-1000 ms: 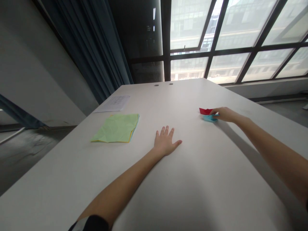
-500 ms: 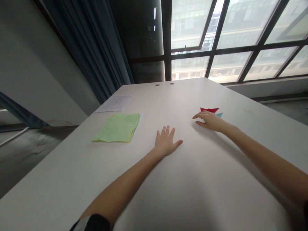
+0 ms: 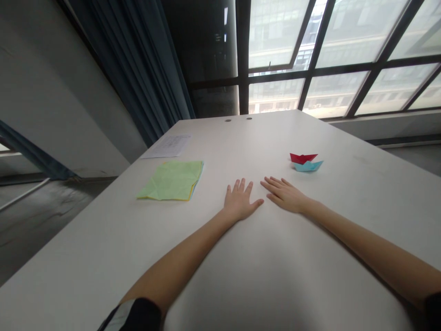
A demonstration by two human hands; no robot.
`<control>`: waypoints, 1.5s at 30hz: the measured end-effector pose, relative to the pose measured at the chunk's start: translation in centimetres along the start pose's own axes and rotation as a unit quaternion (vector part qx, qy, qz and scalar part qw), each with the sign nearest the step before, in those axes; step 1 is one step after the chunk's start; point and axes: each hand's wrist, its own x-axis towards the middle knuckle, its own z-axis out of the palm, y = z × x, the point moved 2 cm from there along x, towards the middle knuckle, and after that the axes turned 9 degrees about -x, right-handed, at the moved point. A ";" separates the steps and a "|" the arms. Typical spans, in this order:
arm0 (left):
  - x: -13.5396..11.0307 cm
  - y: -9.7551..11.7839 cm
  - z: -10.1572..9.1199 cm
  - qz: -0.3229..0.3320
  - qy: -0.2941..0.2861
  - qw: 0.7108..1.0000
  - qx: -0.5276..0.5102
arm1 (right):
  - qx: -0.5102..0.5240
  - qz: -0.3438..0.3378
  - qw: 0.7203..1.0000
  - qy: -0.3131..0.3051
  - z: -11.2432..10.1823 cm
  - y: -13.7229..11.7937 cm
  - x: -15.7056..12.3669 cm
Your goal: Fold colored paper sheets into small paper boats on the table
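Note:
My left hand (image 3: 240,200) lies flat on the white table (image 3: 220,257), fingers spread, holding nothing. To its right, my right hand (image 3: 284,195) is palm down with its fingers stretched out, also holding nothing. Beyond the right hand sit two folded paper boats, a red paper boat (image 3: 300,158) behind and a light blue paper boat (image 3: 308,167) in front of it. Left of my left hand is a stack of paper sheets (image 3: 172,180), pale green on top, with yellow and blue edges showing underneath.
A white printed sheet (image 3: 168,146) lies near the table's far left edge. Two round cable holes (image 3: 228,120) are at the far end. A dark blue curtain (image 3: 138,69) and framed windows (image 3: 279,96) stand past the table.
My right hand has moved from beside the paper boats toward my left hand and come down flat, leaving both boats in full view. My left hand stays in place on the table.

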 end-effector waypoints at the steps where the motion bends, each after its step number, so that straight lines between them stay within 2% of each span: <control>1: 0.0 0.0 0.0 -0.001 -0.001 1.000 0.000 | 0.000 0.001 1.000 -0.001 0.0 0.0 0.0; 6: -0.2 0.2 0.2 0.008 0.001 1.000 -0.005 | -0.001 0.009 1.000 0.002 0.0 0.0 -0.1; 8: 0.0 -0.1 -0.3 0.012 -0.017 1.000 -0.009 | 0.000 0.010 1.000 0.001 -0.1 0.0 -0.1; 10: 0.6 -0.9 -1.7 0.035 -0.066 0.997 -0.021 | 0.002 0.010 1.000 -0.003 -0.1 0.0 -0.1; 12: 1.3 -2.4 -3.9 0.111 -0.122 0.985 -0.045 | 0.003 0.010 1.000 -0.006 -0.2 0.0 -0.1; 13: 1.6 -3.6 -5.4 0.117 -0.101 0.987 -0.054 | 0.004 0.009 1.000 -0.006 -0.2 0.0 -0.1; 15: 2.0 -6.8 -8.5 0.053 -0.029 0.998 -0.024 | 0.006 0.010 1.000 -0.005 -0.2 0.0 -0.1; 17: 1.8 -10.3 -10.9 -0.054 -0.016 0.998 0.030 | 0.010 0.010 1.000 -0.004 -0.2 0.0 -0.1; 18: 1.5 -12.0 -11.7 -0.098 -0.032 0.993 0.048 | 0.011 0.010 1.000 -0.003 -0.2 0.0 -0.1; 21: 0.5 -15.9 -12.6 -0.180 -0.088 0.977 0.068 | 0.011 0.010 1.000 0.002 -0.2 -0.1 -0.1; 24: 0.0 -17.8 -12.3 -0.203 -0.121 0.970 0.051 | 0.008 0.010 1.000 0.007 -0.2 -0.1 -0.1; 32: 0.0 -19.2 -11.8 -0.255 -0.137 0.957 -0.020 | 0.002 0.019 1.000 0.001 0.0 0.0 0.0; 38: -0.2 -18.8 -12.3 -0.218 -0.128 0.967 -0.027 | -0.001 0.017 1.000 -0.003 0.0 0.0 0.0; 41: -0.2 -18.6 -12.8 -0.194 -0.086 0.977 -0.001 | 0.002 0.016 1.000 0.002 0.2 0.2 0.0; 45: -0.1 -18.2 -14.2 -0.189 0.033 0.980 0.060 | 0.007 0.014 1.000 0.009 0.4 0.4 0.0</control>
